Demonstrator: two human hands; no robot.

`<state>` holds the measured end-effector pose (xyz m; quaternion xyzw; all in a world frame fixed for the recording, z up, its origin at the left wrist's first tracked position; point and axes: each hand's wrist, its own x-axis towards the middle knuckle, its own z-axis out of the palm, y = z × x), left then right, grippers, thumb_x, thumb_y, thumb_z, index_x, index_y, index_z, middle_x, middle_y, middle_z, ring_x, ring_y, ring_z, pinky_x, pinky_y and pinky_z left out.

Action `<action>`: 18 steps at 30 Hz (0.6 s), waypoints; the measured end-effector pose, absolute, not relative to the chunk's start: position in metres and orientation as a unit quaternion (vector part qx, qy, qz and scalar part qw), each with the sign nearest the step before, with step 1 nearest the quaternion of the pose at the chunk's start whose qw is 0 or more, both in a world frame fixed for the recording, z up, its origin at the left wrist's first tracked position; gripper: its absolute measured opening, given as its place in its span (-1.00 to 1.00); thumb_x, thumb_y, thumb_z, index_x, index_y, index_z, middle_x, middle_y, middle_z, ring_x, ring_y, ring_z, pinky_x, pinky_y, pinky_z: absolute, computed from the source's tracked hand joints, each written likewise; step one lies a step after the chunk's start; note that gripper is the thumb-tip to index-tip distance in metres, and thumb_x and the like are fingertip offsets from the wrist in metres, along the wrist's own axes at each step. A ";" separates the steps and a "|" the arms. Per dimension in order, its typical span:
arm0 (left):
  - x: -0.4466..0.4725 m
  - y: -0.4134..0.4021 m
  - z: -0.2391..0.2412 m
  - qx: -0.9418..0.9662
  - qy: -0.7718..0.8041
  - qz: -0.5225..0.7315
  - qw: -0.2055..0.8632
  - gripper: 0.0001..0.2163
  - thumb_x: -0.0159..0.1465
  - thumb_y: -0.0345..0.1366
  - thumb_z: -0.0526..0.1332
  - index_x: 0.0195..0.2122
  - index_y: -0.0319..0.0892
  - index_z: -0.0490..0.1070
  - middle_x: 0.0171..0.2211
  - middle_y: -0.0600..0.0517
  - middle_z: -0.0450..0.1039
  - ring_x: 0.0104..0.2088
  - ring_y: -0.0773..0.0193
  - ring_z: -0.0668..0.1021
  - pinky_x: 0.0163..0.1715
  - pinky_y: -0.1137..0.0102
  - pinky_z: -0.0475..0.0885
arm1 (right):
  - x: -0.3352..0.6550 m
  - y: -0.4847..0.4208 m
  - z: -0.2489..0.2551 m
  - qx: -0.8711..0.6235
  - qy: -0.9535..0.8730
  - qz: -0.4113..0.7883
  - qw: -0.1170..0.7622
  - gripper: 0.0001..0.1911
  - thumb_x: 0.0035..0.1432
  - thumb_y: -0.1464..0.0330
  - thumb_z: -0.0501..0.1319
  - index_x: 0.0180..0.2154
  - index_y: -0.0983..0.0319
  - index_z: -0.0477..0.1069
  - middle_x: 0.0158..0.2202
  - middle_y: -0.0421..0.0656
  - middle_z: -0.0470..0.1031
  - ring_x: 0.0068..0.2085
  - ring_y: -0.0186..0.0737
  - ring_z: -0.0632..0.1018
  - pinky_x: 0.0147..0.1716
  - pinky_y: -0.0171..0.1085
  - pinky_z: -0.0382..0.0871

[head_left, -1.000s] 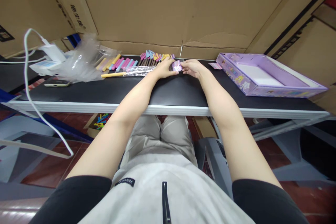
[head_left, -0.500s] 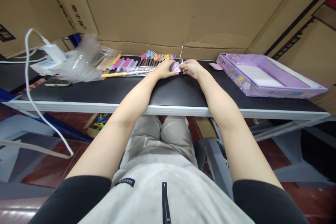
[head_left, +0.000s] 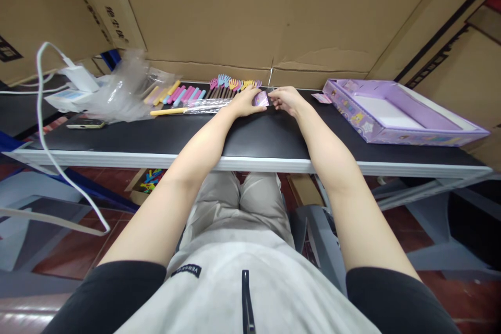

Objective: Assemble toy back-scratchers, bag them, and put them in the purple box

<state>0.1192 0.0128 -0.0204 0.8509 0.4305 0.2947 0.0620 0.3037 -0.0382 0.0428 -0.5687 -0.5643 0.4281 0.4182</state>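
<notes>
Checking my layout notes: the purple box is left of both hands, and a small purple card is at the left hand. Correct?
Wrong side: the head view shows the purple box right of both the left hand and right hand. The small purple card is at the left hand.

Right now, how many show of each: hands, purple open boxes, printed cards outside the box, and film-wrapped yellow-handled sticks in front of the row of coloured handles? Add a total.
Hands (left hand, right hand): 2
Purple open box: 1
Printed cards (one card by the left hand, another card by the box): 2
Film-wrapped yellow-handled stick: 1
Total: 6
</notes>
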 end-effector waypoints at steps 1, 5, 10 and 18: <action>0.119 0.013 -0.020 0.850 0.429 0.297 0.065 -0.33 0.27 -0.10 0.50 0.37 -0.22 0.48 0.30 -0.29 0.47 0.35 -0.27 0.52 0.42 -0.05 0.39 | 0.304 -0.038 0.043 -0.566 -0.565 0.431 0.418 -0.64 0.40 0.64 0.27 -0.44 0.24 0.35 -0.53 -0.26 0.35 -0.55 -0.44 0.34 -0.54 -0.39 0.21; 0.119 0.012 -0.020 0.851 0.428 0.297 0.068 -0.34 0.27 -0.08 0.50 0.36 -0.18 0.48 0.29 -0.27 0.48 0.34 -0.26 0.53 0.42 -0.06 0.40 | 0.305 -0.038 0.044 -0.550 -0.570 0.446 0.417 -0.67 0.39 0.57 0.36 -0.41 0.24 0.35 -0.50 -0.25 0.38 -0.56 -0.43 0.35 -0.54 -0.38 0.21; 0.120 0.009 -0.017 0.852 0.430 0.293 0.063 -0.33 0.26 -0.06 0.50 0.35 -0.20 0.50 0.27 -0.30 0.49 0.31 -0.28 0.55 0.39 -0.07 0.43 | 0.304 -0.038 0.044 -0.536 -0.556 0.468 0.430 -0.64 0.50 0.33 0.37 -0.39 0.22 0.37 -0.50 -0.24 0.41 -0.57 -0.41 0.35 -0.52 -0.38 0.27; 0.122 0.002 -0.012 0.846 0.441 0.291 0.076 -0.30 0.26 -0.11 0.49 0.38 -0.25 0.45 0.34 -0.35 0.48 0.38 -0.29 0.52 0.44 -0.08 0.39 | 0.301 -0.042 0.041 -0.548 -0.561 0.478 0.395 -0.65 0.35 0.65 0.38 -0.44 0.26 0.39 -0.60 -0.23 0.40 -0.61 -0.43 0.37 -0.59 -0.46 0.30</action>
